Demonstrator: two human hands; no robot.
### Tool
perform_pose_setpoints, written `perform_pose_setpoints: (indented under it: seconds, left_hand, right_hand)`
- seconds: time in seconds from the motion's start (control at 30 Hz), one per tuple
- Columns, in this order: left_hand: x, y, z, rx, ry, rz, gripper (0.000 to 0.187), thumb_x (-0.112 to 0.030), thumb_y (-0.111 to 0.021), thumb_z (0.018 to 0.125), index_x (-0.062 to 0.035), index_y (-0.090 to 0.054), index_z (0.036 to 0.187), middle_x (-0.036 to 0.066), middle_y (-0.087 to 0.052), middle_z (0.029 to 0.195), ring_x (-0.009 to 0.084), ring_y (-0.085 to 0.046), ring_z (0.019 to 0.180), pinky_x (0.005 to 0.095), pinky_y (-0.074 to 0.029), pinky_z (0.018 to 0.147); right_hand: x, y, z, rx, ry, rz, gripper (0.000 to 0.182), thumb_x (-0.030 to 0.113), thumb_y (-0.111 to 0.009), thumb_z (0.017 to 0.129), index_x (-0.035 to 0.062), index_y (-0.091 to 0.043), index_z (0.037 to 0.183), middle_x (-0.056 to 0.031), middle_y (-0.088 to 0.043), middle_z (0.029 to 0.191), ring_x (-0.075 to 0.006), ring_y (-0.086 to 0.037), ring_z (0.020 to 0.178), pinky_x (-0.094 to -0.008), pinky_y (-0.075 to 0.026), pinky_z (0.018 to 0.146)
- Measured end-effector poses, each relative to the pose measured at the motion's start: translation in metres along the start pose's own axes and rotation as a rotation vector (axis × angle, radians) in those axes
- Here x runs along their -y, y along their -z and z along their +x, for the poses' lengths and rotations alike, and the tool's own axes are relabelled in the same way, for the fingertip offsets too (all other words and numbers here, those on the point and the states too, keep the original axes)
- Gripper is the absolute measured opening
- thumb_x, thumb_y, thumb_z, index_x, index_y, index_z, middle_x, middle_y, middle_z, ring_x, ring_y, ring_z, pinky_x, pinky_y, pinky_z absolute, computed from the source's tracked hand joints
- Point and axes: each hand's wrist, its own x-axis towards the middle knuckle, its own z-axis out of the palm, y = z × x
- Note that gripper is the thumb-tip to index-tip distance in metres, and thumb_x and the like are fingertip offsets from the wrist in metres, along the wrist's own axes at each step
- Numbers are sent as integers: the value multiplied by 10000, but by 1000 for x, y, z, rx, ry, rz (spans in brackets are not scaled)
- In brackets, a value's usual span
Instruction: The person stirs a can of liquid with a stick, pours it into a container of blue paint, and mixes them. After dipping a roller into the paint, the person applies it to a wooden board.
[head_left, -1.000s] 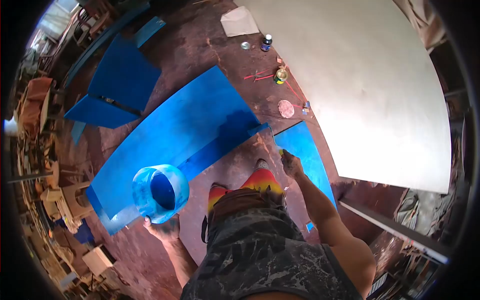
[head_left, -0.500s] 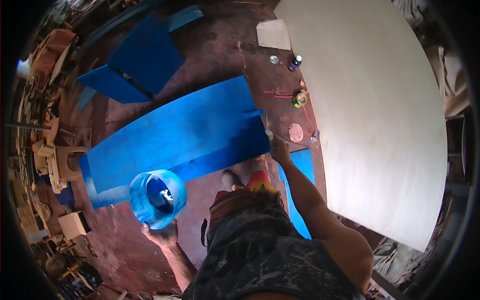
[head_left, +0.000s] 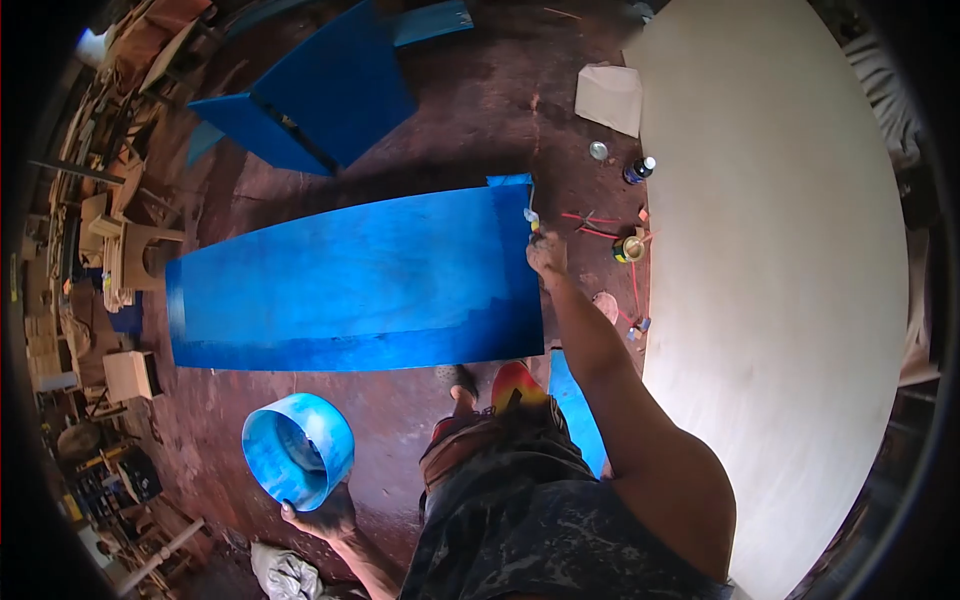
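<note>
A paint roller [head_left: 510, 181] with a blue sleeve and thin wire frame is gripped in my right hand [head_left: 546, 254]. Its sleeve lies at the far right corner of a large blue panel [head_left: 350, 270]. Darker, wet-looking blue runs along the panel's near and right edges, while its middle is lighter. Down at the left, my left hand [head_left: 325, 515] holds a round, blue-smeared paint bucket [head_left: 270, 450] from below and the side, thumb at its rim. The bucket is tilted, with its opening towards the left; how much paint is inside cannot be made out.
A long pale board [head_left: 770, 280] stretches along the right. Beside it lie a dark bottle [head_left: 639, 170], an opened can [head_left: 629, 249], a lid [head_left: 598, 150] and a white cloth [head_left: 608, 100]. Blue boards [head_left: 340, 90] stand at the back; wooden pieces [head_left: 133, 375] line the left.
My right hand has moved the roller farther away, to the panel's far right corner. The bucket sits lower and more tilted, its inside less visible. The whole view has shifted.
</note>
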Motion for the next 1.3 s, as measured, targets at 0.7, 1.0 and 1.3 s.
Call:
perform_pose_setpoints:
  seconds: [0.7,1.0,1.3]
  left_hand:
    - [-11,55,-53,60,55,-59,1073,-492,-823,754,-173,-305,1638,176,-330,1660,448,-363,1475,741,-395,1079]
    - [-32,107,-103,145,115,-87,1081,-490,-819,764,-167,-287,1647,177,-303,1677,458,-356,1489,755,-381,1100]
    - [-33,140,-150,68,-5,-158,1084,-494,-810,774,-184,-262,1657,156,-297,1684,424,-347,1504,751,-384,1101]
  right_hand:
    - [128,88,-270,182,-142,-452,291,183,-641,932,3,-679,1159,-241,-712,864,-500,-684,758,-541,-548,676]
    - [121,128,-430,264,-177,-639,347,142,-615,924,6,-693,1232,-292,-703,901,-503,-677,830,-599,-527,760]
    - [126,246,-318,393,200,-612,333,119,-646,940,52,-740,1252,-230,-712,824,-366,-736,731,-442,-564,649]
